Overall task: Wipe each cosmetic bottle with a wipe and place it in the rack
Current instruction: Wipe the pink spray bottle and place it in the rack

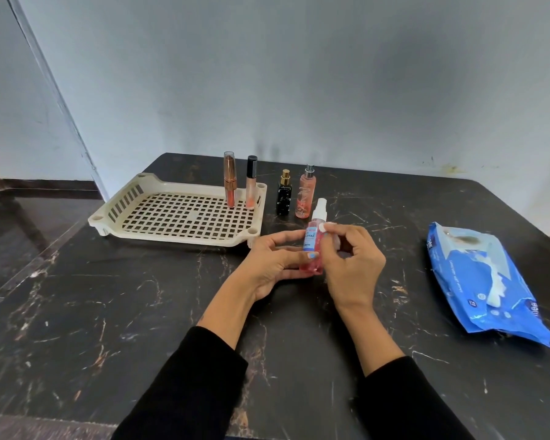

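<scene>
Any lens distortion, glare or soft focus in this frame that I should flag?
Head view: wide-angle bowing bends the door frame and table edge; a dark smudge of vignetting or shadow sits on the wall; the pink spray bottle label is too soft to read; mild sheen on the wipes pack.

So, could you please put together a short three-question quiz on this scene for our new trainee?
1. True or false: the rack already holds two items.
2. Which hand presses the wipe on the pink spray bottle?
A. left hand
B. right hand
3. How many bottles stand on the table between the rack and the wipes pack, unheld?

Key: 1 true; 2 B; 3 two, the black bottle and the peach bottle.
</scene>
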